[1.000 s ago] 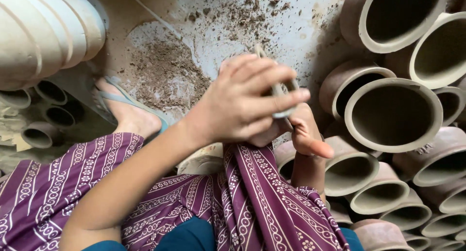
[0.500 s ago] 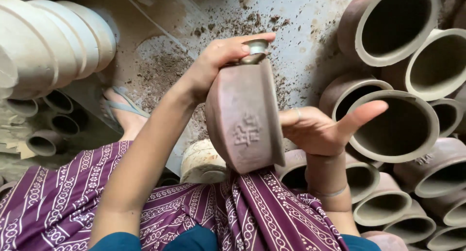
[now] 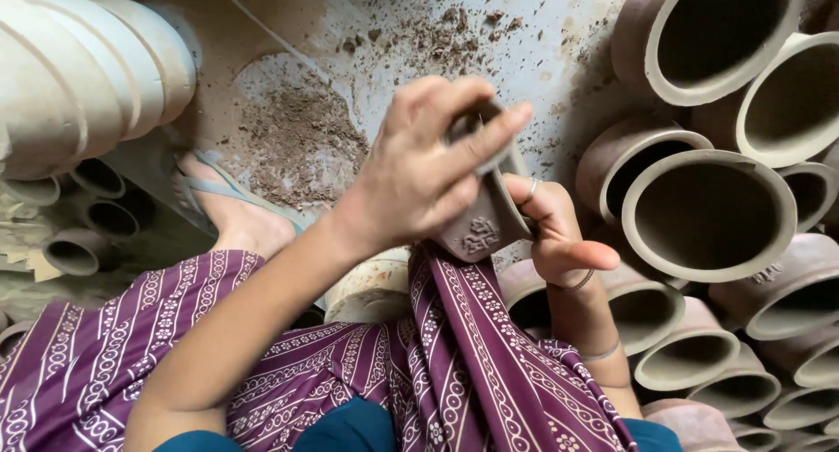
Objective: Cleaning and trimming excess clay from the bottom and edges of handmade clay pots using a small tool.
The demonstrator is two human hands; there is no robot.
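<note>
- Clay pot (image 3: pixel 482 229), small and brown with a stamped motif on its side, is held tilted above the lap, between the two hands and over the purple patterned cloth (image 3: pixel 454 365).
- How far the work on this pot has come cannot be told with certainty; the motif is already pressed in, and the surface looks smooth where it is seen.
- Many similar pots (image 3: pixel 708 216) are laid on their sides at the right, so a large part of the batch appears to be shaped already.
- Left hand (image 3: pixel 419 181) is curled over the top of the pot, with its fingers (image 3: pixel 489 137) closed around the rim in a firm grasp.
- Right hand (image 3: pixel 559 233) is placed under and beside the pot, supporting it with half-bent fingers, the thumb pointing outward.
- Loose clay crumbs (image 3: pixel 297 137) are scattered on the floor beyond the sandalled foot (image 3: pixel 232 212).
</note>
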